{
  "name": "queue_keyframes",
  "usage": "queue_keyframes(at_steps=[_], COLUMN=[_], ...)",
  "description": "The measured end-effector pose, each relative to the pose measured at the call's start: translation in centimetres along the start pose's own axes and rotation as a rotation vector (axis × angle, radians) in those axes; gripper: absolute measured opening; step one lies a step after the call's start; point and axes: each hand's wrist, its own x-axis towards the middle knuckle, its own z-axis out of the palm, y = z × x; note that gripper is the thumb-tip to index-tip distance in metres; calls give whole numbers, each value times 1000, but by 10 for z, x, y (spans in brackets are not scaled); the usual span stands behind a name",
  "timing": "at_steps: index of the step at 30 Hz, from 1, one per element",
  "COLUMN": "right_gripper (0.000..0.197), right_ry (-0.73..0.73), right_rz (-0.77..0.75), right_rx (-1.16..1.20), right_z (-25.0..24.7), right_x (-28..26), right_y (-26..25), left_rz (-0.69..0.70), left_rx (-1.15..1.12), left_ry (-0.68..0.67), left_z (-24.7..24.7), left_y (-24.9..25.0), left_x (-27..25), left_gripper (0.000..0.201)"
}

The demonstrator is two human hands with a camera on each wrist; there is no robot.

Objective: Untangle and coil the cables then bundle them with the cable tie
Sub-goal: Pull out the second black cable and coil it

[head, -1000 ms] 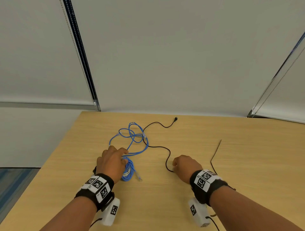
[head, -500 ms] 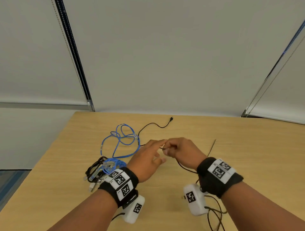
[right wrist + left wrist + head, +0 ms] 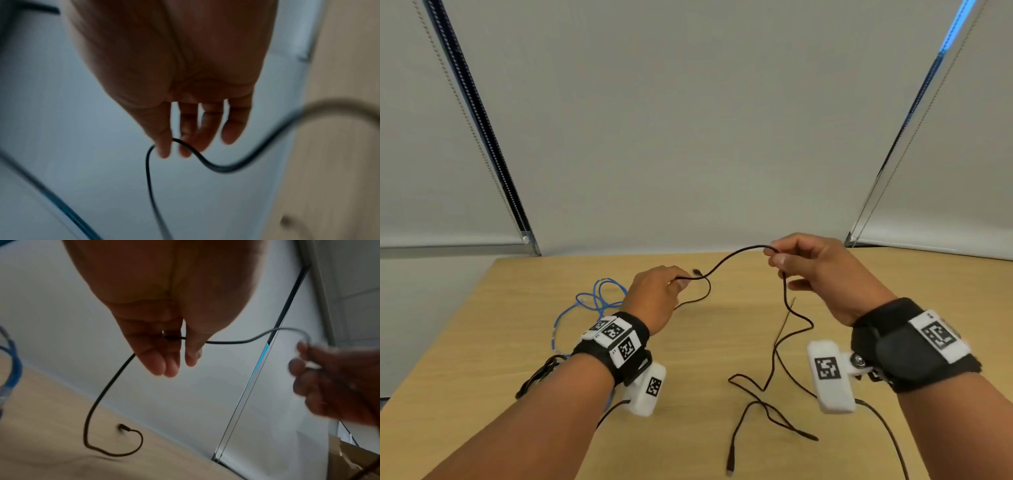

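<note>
Lifted since half a second ago, the thin black cable now spans the air between left hand and right hand, both pinching it above the light wooden table; its tail trails on the tabletop beside the tangled blue cable.

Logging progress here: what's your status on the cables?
Both hands off the table, left hand and right hand each pinching the black cable. Blue cable loose on table. Nothing blocking.

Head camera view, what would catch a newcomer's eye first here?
A thin black cable strung in the air between the left hand and right hand, both pinching it above the light wooden table. A tangled blue cable lies left, beside the left wrist.
</note>
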Motion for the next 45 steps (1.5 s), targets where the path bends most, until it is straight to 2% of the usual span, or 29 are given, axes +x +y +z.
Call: queue_keyframes(at_steps=[2, 4, 7, 9, 11, 13, 17, 20, 21, 23, 25, 27, 29, 31, 33, 36, 40, 45], right_gripper=[25, 30, 37, 43, 31, 20, 16, 15, 17, 24, 38, 41, 40, 36, 27, 21, 18, 19], right_ry=[156, 233, 69, -40, -51, -17, 150, 264, 296, 351, 395, 343, 144, -48, -113, -66, 111, 218], right_rz=[-15, -165, -315, -280, -256, -281, -298, -231, -214, -207, -268, -436, -521, -439, -346, -313, -301, -235], right_rx=[-397, -534, -630, -818, -973, -936, -675, -497, -491, -656, -815, -827, -833, -903, -987, -1011, -903, -820], right_z=[-10, -3, 27, 44, 46, 35, 3, -15, -20, -29, -27, -6, 27, 52, 58, 48, 21, 8], right_x=[-1, -5, -10, -10, -9, -8, -4, -2, -1, -1, -6, -15, -23, -27, -24, -14, -4, 2], right_y=[1, -6, -13, -7, -3, -4, -13, -20, -21, -22, -25, -26, -16, -3, 6, 4, -2, 7], left_rz=[26, 63, 150, 226, 243, 208, 75, 19, -8, -42, -22, 30, 121, 226, 269, 207, 49, 37], left_rx=[53, 135, 214, 197, 161, 142, -53, 3, -5, -58, -73, -70, -84, -123, -128, -52, -233, -280], left_ry=[28, 21, -1, 9, 14, 2, -42, -154, -174, -175, -151, -132, -113, -95, -85, -139, -176, -254], left_z=[0, 2, 7, 9, 7, 5, 8, 19, 22, 25, 25, 26, 26, 25, 24, 24, 31, 37], left_y=[5, 18, 42, 56, 61, 54, 29, 22, 21, 19, 21, 27, 36, 43, 45, 34, 10, 5], left_x=[1, 0, -2, -5, -7, -10, -14, -13, -12, -10, -8, -7, -11, -17, -19, -24, -39, -52], left_gripper=[24, 26, 25, 21, 17, 14, 10, 13, 13, 15, 18, 18, 18, 17, 13, 9, 19, 17])
